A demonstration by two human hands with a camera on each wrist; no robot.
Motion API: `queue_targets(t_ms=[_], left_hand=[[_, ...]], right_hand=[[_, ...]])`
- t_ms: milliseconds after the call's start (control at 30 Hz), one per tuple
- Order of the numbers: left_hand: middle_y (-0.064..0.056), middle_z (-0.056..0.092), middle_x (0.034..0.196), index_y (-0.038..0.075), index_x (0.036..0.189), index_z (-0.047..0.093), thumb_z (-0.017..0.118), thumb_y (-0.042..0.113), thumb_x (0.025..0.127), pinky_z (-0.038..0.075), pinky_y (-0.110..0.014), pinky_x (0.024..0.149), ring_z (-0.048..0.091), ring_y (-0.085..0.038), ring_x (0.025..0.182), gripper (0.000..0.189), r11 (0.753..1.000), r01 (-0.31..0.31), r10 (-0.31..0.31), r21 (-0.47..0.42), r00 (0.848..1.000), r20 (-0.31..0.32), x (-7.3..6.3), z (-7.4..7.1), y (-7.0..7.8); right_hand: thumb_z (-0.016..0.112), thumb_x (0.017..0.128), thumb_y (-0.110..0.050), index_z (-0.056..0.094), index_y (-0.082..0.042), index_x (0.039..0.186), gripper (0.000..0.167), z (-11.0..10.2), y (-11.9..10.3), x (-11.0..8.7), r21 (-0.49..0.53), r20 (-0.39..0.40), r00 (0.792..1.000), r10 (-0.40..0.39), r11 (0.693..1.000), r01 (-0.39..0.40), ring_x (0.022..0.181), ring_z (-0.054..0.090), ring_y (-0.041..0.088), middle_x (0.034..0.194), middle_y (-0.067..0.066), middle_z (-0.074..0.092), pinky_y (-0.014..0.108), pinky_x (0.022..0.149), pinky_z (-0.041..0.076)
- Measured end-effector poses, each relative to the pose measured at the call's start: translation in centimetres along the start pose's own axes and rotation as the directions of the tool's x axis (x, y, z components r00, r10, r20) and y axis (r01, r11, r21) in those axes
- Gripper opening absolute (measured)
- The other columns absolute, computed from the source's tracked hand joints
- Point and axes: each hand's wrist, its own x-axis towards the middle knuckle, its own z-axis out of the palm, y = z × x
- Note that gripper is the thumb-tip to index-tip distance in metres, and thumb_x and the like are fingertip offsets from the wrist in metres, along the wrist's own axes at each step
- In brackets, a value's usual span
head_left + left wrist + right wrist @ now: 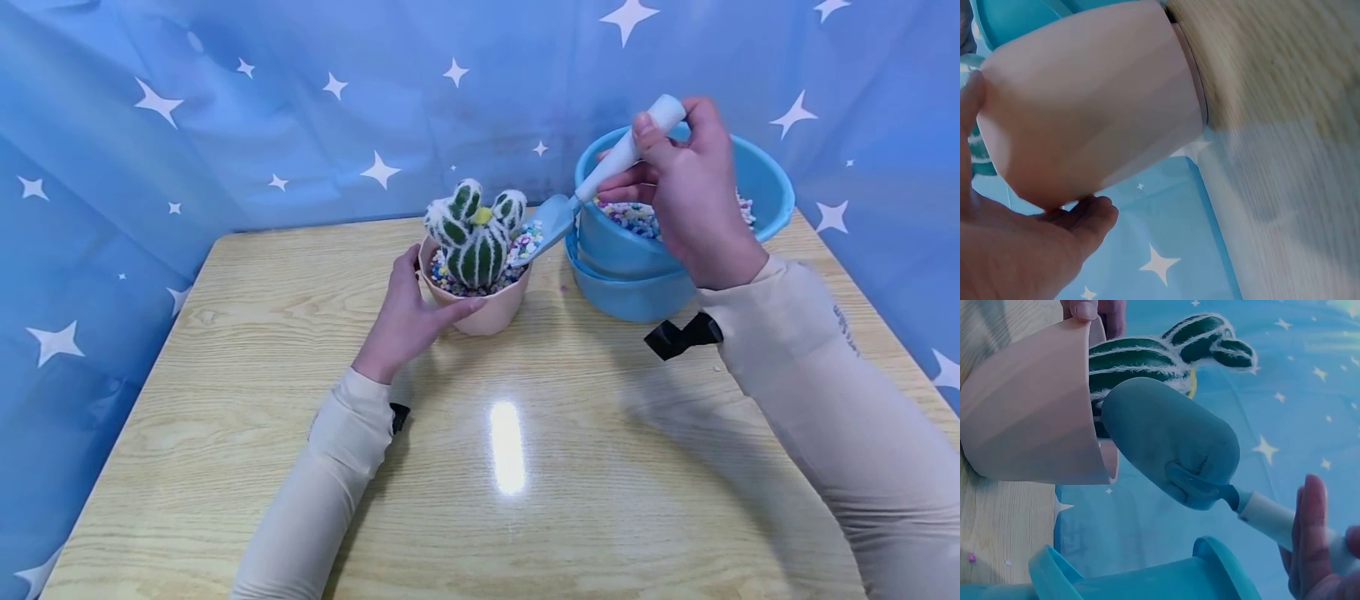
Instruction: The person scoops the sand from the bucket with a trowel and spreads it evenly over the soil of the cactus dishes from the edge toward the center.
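Note:
In the head view my right hand (693,192) grips the white handle of a small blue shovel (553,218). Colored pebbles (527,240) lie in its blade, which tilts down over the right rim of a pink flowerpot (491,312). A fuzzy green cactus (477,254) stands in the pot amid more pebbles. With fingers around the left side and thumb along the front rim, my left hand (408,317) holds the pot on the table. The right wrist view shows the underside of the shovel blade (1169,437) beside the cactus (1141,359).
Right of the pot, a blue basin (780,187) with pebbles inside is stacked on another blue container (637,296). Both stand on the wood-grain table (262,333) near its back edge. A blue curtain (300,125) with white stars hangs behind and at the sides.

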Motion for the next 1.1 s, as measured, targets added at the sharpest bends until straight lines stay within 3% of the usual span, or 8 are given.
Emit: queue_targets(t_ms=[333,567,867,967,1100], left_hand=[[-0.007,0.023,0.156,0.012,0.156,0.012,0.079,0.061,0.073,0.027,-0.042,0.111,0.024,-0.017,0.141,0.117,0.999,-0.030,0.031,-0.030,0.998,0.054,0.4,-0.8,-0.7],[-0.008,0.025,0.153,0.011,0.156,0.016,0.079,0.058,0.075,0.028,-0.044,0.110,0.027,-0.017,0.139,0.112,0.998,-0.053,0.055,-0.038,0.998,0.038,0.4,-0.6,-0.7],[-0.006,0.026,0.153,0.013,0.155,0.019,0.079,0.059,0.075,0.028,-0.044,0.110,0.027,-0.017,0.139,0.111,0.999,-0.037,0.038,-0.018,0.999,0.031,0.3,-0.6,-0.4],[-0.006,0.026,0.153,0.013,0.155,0.019,0.079,0.059,0.075,0.029,-0.044,0.109,0.028,-0.017,0.139,0.110,0.999,-0.034,0.035,-0.013,0.999,0.028,0.3,-0.6,-0.4],[-0.006,0.027,0.152,0.013,0.155,0.020,0.079,0.059,0.074,0.029,-0.044,0.109,0.028,-0.018,0.138,0.110,0.999,-0.036,0.037,-0.017,0.999,0.028,0.3,-0.6,-0.4]], right_hand=[[0.060,0.096,-0.020,0.040,-0.006,0.117,0.031,0.3,-0.3,0.0,0.022,0.021,0.999,-0.023,1.000,0.023,0.065,0.069,0.028,0.098,0.023,0.062,0.036,0.065,0.057],[0.062,0.095,-0.019,0.042,-0.005,0.118,0.034,0.3,-0.5,-0.2,0.022,0.056,0.996,-0.067,0.998,0.066,0.064,0.068,0.029,0.096,0.025,0.063,0.038,0.066,0.056],[0.061,0.096,-0.017,0.046,-0.003,0.117,0.030,0.6,-0.4,-0.3,0.012,0.103,0.983,-0.152,0.988,0.152,0.062,0.067,0.028,0.097,0.028,0.063,0.038,0.065,0.055],[0.061,0.096,-0.016,0.045,-0.002,0.118,0.030,0.5,-0.6,-0.3,0.036,0.101,0.982,-0.161,0.987,0.158,0.062,0.067,0.030,0.097,0.029,0.062,0.039,0.065,0.056],[0.062,0.095,-0.012,0.045,-0.001,0.118,0.031,-0.2,-1.6,-0.4,0.133,0.041,0.976,-0.216,0.969,0.209,0.059,0.066,0.033,0.095,0.031,0.061,0.039,0.060,0.056]])
